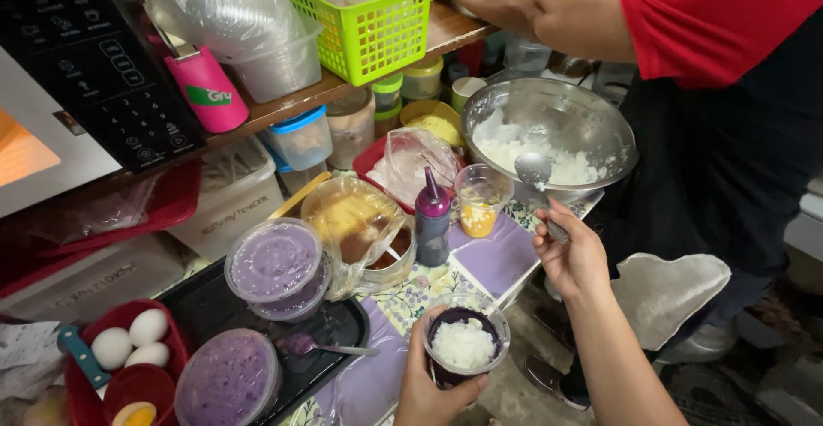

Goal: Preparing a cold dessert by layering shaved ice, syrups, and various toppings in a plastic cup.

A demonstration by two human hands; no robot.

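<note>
My left hand grips a clear plastic cup at the bottom centre. The cup holds a purple layer with white shaved ice on top. My right hand holds a metal spoon, its bowl lifted in front of a large steel bowl with white shaved ice inside. A second small cup with yellow pieces stands on the table between the two hands, next to a purple squeeze bottle.
A person in a red sleeve reaches across to the shelf with the green basket. Two purple-filled tubs, a black tray, a red bowl of eggs, a bagged brown container and a microwave crowd the left.
</note>
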